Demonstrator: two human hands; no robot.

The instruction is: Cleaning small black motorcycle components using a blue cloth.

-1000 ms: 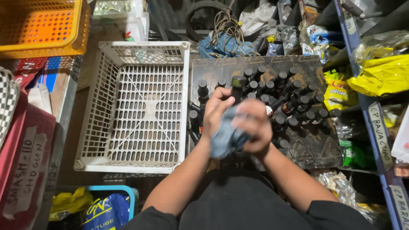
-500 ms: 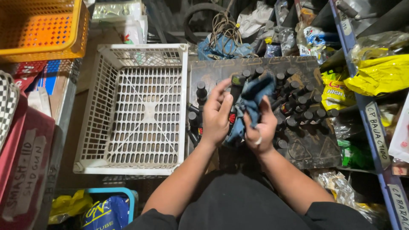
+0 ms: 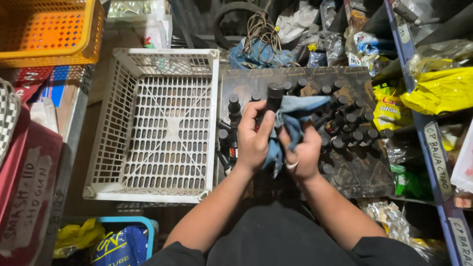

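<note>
Left hand grips a dark bottle upright, cap pointing away from the body, above the dark tray of bottles. Right hand – just beside it – pinches a blue cloth draped against the bottle's right side.

Soft, matt blue cloth rag | small black bottle with smooth, dull plastic cap | white perforated plastic crate, matt | glossy, crinkled yellow plastic bags

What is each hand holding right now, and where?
Left hand wraps a dark bottle around its body; right hand bunches a blue cloth by its lower part.
</note>
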